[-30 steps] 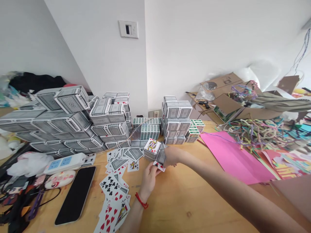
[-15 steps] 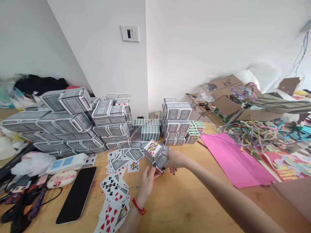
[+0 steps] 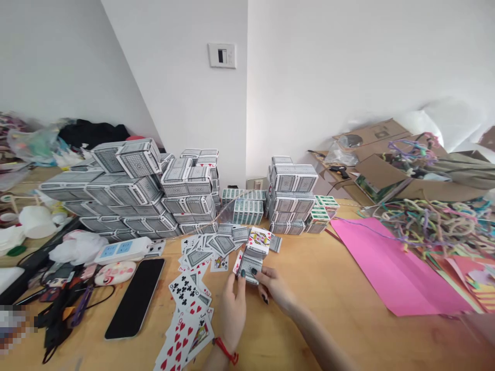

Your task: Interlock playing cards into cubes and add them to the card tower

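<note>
Both hands meet at a small piece folded from playing cards (image 3: 252, 270), its grey patterned back facing up. My left hand (image 3: 233, 309), with a red string at the wrist, pinches the left edge of this piece. My right hand (image 3: 275, 287) grips its right edge with thumb and fingers. Right behind it, touching or overlapping it, sits a card block topped by a red-heart face card (image 3: 259, 239); whether the two are joined I cannot tell. Loose playing cards (image 3: 185, 289) lie spread to the left of my hands, some face up, others face down.
Stacks of card-wrapped blocks (image 3: 112, 190) stand at the back left, another stack (image 3: 293, 198) at the back right. Green card boxes (image 3: 247, 211) sit between them. Left are a phone (image 3: 135, 299) and a power strip (image 3: 124, 250); right are pink paper (image 3: 394, 268) and tangled fuzzy stems (image 3: 421, 221).
My right hand has come down from beside the card block to the front piece, its fingers now on the right edge. The view has swung slightly left.
</note>
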`<action>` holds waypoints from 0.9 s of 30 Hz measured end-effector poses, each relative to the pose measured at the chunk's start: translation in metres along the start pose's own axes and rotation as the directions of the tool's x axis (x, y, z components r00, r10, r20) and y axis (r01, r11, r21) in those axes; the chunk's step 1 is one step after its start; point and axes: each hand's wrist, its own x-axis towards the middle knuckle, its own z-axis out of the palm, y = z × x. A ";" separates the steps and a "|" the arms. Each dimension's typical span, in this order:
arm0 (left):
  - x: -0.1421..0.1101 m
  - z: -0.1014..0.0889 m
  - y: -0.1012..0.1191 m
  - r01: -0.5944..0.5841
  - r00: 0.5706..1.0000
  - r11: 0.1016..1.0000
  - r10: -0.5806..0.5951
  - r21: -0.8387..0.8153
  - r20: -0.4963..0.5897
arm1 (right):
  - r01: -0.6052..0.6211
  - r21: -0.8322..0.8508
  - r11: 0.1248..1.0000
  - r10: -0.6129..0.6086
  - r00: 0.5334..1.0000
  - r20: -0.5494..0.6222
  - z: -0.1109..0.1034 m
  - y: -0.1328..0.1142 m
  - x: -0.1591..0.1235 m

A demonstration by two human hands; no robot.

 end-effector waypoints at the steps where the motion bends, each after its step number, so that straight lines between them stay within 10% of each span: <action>1: 0.003 -0.001 0.002 0.001 1.000 1.000 -0.001 0.023 -0.005 | 0.017 -0.011 1.000 -0.017 1.000 -0.016 0.001 0.002 0.002; 19: 0.016 0.000 0.012 -0.016 0.999 0.999 0.018 0.034 -0.042 | 0.209 -0.071 0.975 -0.220 0.909 -0.354 0.012 0.019 -0.003; 27: 0.009 -0.005 0.012 0.037 0.982 0.969 0.011 -0.243 0.190 | 0.324 0.115 0.939 -0.277 0.911 -0.307 0.018 -0.002 -0.016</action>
